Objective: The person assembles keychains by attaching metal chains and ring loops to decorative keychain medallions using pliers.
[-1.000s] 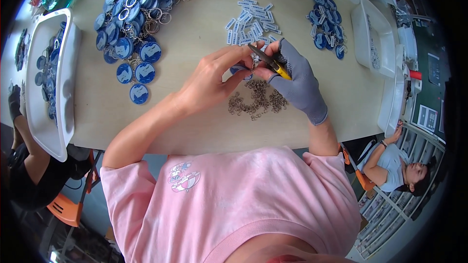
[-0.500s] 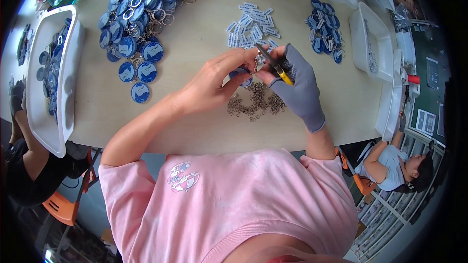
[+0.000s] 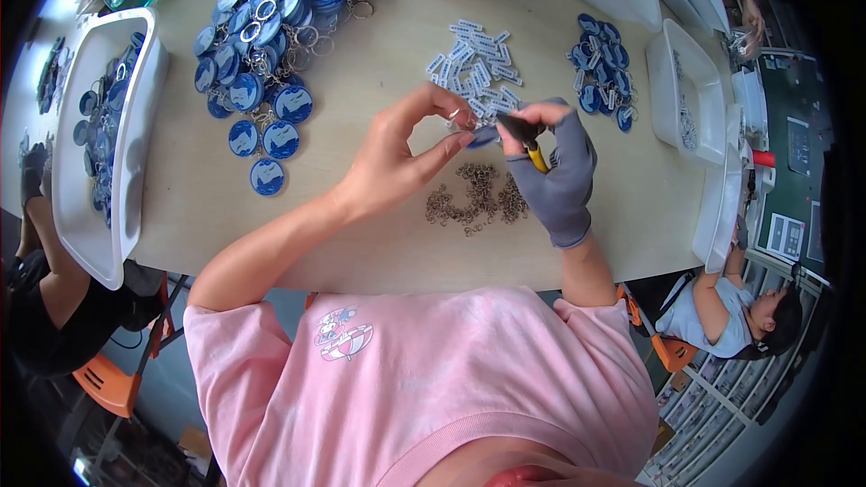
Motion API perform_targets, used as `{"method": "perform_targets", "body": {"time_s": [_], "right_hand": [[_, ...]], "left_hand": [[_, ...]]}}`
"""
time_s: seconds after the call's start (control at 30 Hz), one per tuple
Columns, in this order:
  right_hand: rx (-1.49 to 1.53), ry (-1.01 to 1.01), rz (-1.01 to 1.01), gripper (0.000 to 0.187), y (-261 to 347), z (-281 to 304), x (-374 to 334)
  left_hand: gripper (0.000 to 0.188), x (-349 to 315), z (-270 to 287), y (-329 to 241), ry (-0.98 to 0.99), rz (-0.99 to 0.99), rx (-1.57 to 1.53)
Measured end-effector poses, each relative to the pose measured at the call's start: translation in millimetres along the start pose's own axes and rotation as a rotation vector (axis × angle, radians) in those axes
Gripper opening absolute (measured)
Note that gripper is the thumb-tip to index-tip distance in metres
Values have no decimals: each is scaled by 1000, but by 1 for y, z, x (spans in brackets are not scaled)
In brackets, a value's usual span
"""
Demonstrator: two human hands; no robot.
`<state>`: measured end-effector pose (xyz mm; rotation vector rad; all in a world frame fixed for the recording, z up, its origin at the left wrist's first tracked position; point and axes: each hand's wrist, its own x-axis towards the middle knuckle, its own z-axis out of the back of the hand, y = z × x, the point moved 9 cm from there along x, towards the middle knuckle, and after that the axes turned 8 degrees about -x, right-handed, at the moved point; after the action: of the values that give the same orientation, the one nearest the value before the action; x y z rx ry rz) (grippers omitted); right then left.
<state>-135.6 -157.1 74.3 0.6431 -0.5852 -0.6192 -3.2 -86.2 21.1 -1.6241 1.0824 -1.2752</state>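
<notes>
Pliers point(image 3: 538, 159), gripped by fingers of the right hand point(image 3: 561, 171), are drawing away from the left hand point(image 3: 397, 140), apparently pausing work; blue disc point(image 3: 483, 138) is showing between; left fingers' hold I cannot tell.

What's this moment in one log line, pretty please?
left hand: at blurred blue disc, grip unclear | right hand: gloved, holding yellow-handled pliers | nearer body: pile of small metal rings | beyond: white tags
</notes>
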Motion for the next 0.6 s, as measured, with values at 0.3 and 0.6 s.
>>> {"method": "perform_targets", "body": {"time_s": [0.3,0.6], "right_hand": [[-349,-124,576,33,58,9,-16],[-366,-184,700,26,61,0,-34]], "left_hand": [[33,8,-12,-26,68,-121,42],[19,-9,-30,8,298,271,-378]]}}
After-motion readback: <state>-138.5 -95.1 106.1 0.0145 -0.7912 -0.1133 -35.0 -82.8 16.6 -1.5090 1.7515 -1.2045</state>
